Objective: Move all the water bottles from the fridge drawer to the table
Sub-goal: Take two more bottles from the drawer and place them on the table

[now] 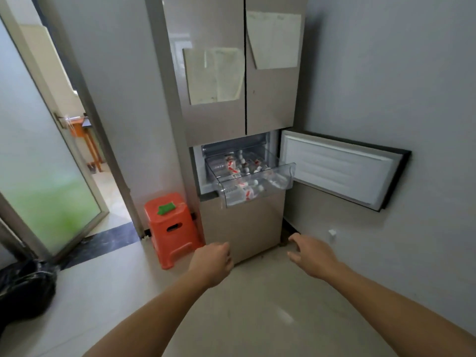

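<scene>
Left hand (213,258) loosely curled, right hand (310,256) spread, both are reaching empty toward the far fridge drawer (292,173); water bottles (233,166) likely heavy, slick, so grip mid-body.

the clear fridge drawer (291,171) juts from the beige fridge (244,228), water bottles (233,165) lying inside, its door (337,168) swung right. below, 2 empty hands reach forward: left hand (213,261) loosely curled, right hand (310,256) spread. an orange stool (170,229) stands left.
</scene>
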